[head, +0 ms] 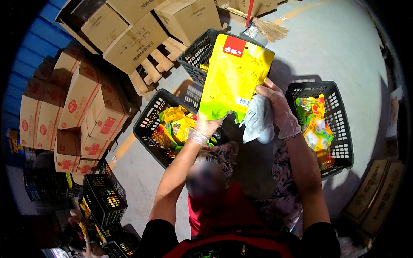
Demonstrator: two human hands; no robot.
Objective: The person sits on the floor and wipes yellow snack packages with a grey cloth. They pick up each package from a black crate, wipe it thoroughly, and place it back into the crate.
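Note:
A yellow and green plastic food pouch (234, 74) with a red patch, printed writing and a barcode is raised in front of me. Gloved in clear plastic, my left hand (209, 126) grips its lower edge. My right hand (280, 108), gloved the same way, has its fingers at the pouch's right edge and holds a grey-blue cloth (259, 119) against it. Similar pouches (177, 124) fill part of a black plastic crate (146, 129) on the left. More pouches (314, 129) lie in the right-hand black crate (342, 129). The raised pouch partly covers a third black crate (196, 53) behind it.
Cardboard cartons (135, 42) stand on a wooden pallet (151, 69) at upper left, with more cartons (77, 100) stacked below. A broom (269, 29) and dustpan (255, 34) are at the top. At lower left, another person's hand (88, 246) is near black crates (106, 200).

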